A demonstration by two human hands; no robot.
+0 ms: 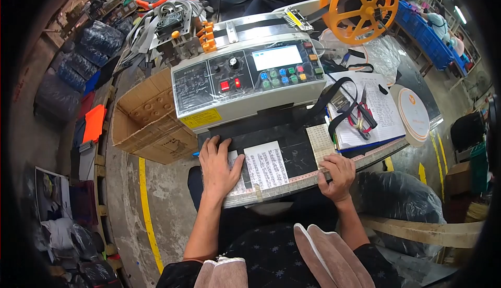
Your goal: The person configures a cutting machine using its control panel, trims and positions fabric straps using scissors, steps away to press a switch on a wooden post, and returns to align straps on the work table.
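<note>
My left hand [218,167] lies flat on the left of the black worktop [298,157], fingers spread, partly covering a small printed sheet [236,172]. Just right of it is a white card [265,165] with dense handwritten-looking lines. My right hand [338,174] rests at the front edge with loosely bent fingers and thumb apart. Its fingertips touch the lower end of a beige printed card [320,140]. Along that edge runs a measuring tape [302,177]. Neither hand appears to hold anything.
Behind the worktop stands a control machine [249,81] with a lit screen and buttons. Red-handled cutters [361,121] lie on an open notebook [383,118] at right. An orange reel [360,7] is at the back, a cardboard box [151,118] at left.
</note>
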